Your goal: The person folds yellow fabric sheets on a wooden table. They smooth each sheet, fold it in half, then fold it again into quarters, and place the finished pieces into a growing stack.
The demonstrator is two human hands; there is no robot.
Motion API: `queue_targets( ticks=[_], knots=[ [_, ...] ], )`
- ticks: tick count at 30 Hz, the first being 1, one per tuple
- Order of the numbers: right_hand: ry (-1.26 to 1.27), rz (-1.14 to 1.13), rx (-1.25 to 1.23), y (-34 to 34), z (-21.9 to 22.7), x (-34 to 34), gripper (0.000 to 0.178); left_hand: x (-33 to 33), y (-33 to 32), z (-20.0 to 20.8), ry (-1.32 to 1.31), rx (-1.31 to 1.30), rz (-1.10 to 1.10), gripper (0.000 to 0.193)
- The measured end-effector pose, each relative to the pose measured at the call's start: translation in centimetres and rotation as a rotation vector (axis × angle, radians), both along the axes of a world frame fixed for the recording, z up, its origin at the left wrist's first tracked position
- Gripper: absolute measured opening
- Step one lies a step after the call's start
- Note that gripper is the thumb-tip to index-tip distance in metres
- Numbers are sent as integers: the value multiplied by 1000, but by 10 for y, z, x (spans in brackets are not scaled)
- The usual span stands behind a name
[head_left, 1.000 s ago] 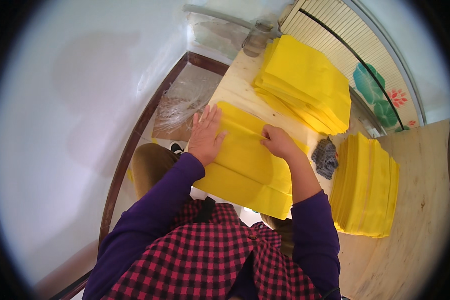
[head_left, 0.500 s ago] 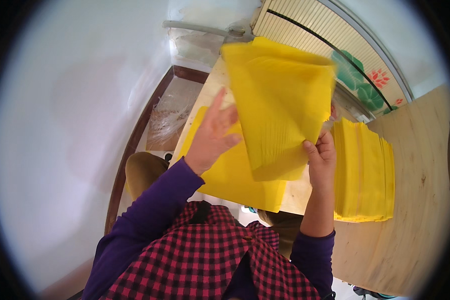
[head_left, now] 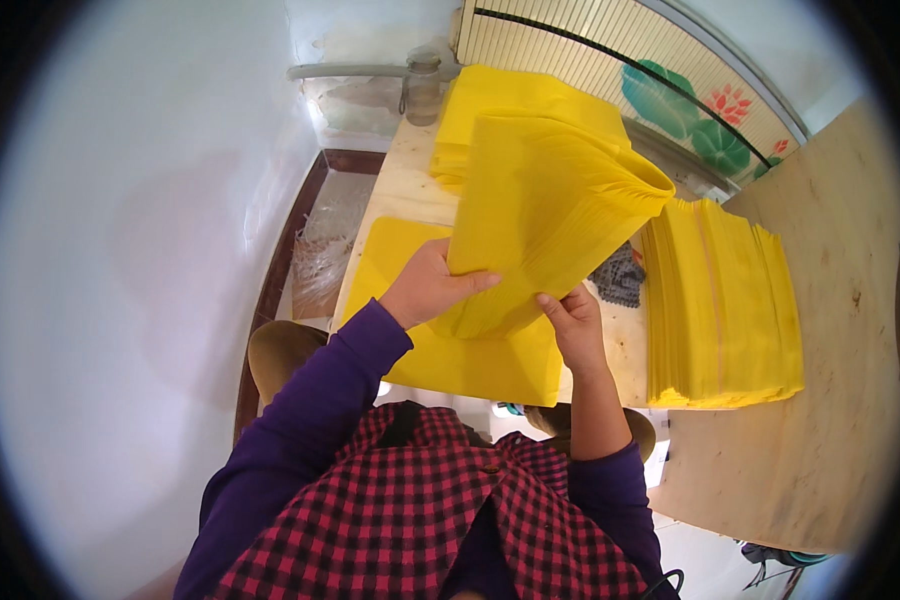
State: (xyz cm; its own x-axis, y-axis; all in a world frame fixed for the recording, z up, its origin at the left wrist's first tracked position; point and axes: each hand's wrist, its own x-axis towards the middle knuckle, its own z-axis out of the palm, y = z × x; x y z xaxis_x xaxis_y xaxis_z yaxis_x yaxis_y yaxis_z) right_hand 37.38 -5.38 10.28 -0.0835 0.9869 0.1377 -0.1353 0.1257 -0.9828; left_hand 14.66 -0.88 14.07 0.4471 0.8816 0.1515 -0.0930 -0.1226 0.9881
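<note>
Both my hands hold up a thick bundle of thin yellow sheets (head_left: 540,200), cloth-like and bent over at its upper right. My left hand (head_left: 432,285) grips its left edge, thumb across the front and fingers hidden behind. At the lower right edge, my right hand (head_left: 577,322) pinches the sheets between thumb and fingers. Beneath the bundle, a flat yellow piece (head_left: 495,368) lies on the wooden table (head_left: 620,340). A folded yellow stack (head_left: 560,95) sits behind the bundle, partly covered by it.
To the right stands a tall pile of yellow sheets (head_left: 725,310), beside a wooden panel (head_left: 830,300). A grey knitted cloth (head_left: 620,280) lies between pile and bundle. A glass jar (head_left: 423,90) is at the table's far left corner. Clear plastic (head_left: 325,235) lies on the floor.
My left hand was off the bundle with spread fingers and now grips its left edge. The bundle has come down a little, its top now folding to the right. My right hand has shifted left.
</note>
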Motion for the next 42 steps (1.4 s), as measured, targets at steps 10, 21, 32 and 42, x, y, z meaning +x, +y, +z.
queue_targets(
  ticks=[10,21,32,42],
  knots=[
    [-239,29,-265,3,-30,9,18,3,-8,-19,-89,-104,-17,28],
    [-166,148,-210,-2,35,15,24,0,-37,-3,-611,-390,77,34],
    [-606,215,-620,1,-43,28,24,16,-59,-121,-769,-963,385,35],
    [-89,-20,-781,-90,-53,57,33,30,-70,-132,-820,-1055,321,36]
  ],
)
